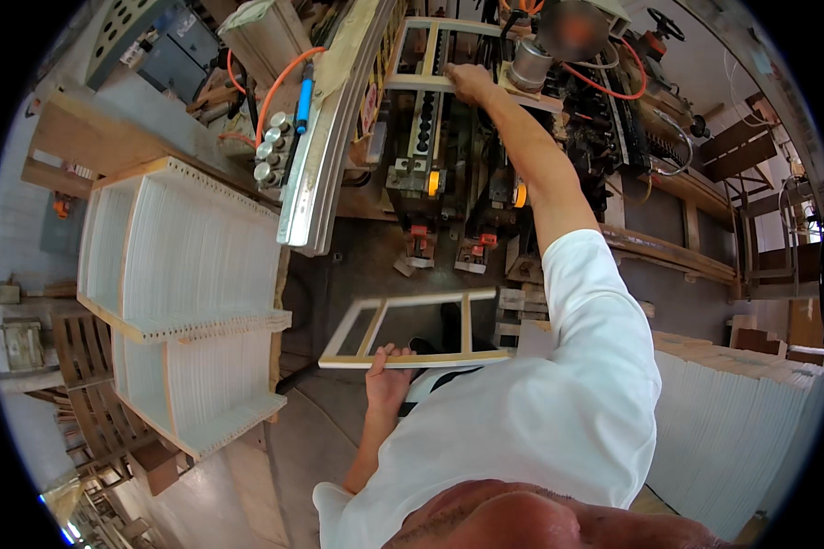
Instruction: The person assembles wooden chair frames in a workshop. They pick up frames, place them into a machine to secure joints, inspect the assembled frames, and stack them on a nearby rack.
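My left hand (389, 377) grips the near rail of a white wooden frame (476, 358) with two crossbars, held at waist height and tilted. Reaching far forward, my right hand (471, 84) is closed over the near rail of a second frame (414, 81), which lies on the machine's rails. The fingertips of this hand are partly hidden. Beneath the second frame runs a dark chain conveyor (423, 128). To the right of my right hand stands a metal cylinder (529, 66) on the machine.
Stacks of white frames (201, 247) stand upright on my left, and another tall white stack (723, 421) is at the right. A long aluminium guide (316, 174) edges the machine. Orange hoses (275, 87) and a blue-handled tool (304, 96) are beside it. Wooden pallets (82, 348) lie farther left.
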`<state>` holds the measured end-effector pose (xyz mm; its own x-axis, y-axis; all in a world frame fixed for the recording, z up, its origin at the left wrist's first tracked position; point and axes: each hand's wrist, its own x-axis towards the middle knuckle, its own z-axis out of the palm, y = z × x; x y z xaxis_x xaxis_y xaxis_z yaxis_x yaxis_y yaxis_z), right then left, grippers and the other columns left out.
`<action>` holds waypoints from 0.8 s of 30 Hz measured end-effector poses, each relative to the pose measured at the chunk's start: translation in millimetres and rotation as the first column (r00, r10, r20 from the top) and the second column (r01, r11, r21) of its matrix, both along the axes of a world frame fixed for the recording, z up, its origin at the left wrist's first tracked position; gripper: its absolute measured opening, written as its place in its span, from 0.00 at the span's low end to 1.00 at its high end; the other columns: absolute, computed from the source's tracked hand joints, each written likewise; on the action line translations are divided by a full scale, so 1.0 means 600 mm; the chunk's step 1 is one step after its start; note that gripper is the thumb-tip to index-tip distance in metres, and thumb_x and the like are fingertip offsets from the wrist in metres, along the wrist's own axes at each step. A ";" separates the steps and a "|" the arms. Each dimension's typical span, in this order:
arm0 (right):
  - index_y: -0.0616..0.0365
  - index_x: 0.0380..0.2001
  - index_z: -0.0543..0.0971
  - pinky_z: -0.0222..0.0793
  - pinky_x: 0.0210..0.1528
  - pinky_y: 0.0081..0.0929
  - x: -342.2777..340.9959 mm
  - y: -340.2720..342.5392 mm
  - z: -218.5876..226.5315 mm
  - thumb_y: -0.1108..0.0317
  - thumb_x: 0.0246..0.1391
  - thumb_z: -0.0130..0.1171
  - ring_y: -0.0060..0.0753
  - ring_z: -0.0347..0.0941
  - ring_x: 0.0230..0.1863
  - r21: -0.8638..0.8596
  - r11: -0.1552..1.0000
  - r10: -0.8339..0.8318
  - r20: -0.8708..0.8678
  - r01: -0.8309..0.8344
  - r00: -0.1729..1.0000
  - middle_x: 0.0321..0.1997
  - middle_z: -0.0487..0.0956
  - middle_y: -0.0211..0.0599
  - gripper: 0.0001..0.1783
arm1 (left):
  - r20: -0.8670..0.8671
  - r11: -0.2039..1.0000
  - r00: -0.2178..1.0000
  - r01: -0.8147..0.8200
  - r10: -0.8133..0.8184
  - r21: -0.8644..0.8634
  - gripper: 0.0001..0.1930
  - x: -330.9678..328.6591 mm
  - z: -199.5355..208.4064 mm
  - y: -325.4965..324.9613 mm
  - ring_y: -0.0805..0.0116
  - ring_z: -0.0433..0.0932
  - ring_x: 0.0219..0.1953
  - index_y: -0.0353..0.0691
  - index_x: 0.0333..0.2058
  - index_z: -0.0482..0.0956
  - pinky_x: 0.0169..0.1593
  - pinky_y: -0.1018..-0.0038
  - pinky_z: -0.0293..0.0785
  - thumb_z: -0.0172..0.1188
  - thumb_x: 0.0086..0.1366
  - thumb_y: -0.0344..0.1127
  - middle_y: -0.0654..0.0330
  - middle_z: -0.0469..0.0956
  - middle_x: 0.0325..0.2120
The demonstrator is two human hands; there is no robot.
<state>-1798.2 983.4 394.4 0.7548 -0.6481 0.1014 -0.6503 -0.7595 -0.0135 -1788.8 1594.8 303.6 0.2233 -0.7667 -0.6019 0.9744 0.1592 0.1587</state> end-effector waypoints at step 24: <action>0.57 0.33 0.78 0.73 0.40 0.40 0.009 -0.023 0.032 0.70 0.39 0.62 0.47 0.76 0.40 0.009 0.996 0.093 -0.228 -0.094 0.969 0.36 0.80 0.44 0.13 | 0.224 0.905 0.960 -0.241 0.168 0.350 0.08 0.016 -0.197 -0.020 0.62 0.74 0.39 0.44 0.33 0.71 0.50 0.60 0.69 0.58 0.63 0.40 0.64 0.72 0.29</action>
<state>-1792.9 969.6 413.4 0.8155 -0.5734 -0.0793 -0.5621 -0.8171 0.1280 -1779.0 1582.9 185.2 0.4854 -0.4218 -0.7658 0.8742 0.2464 0.4184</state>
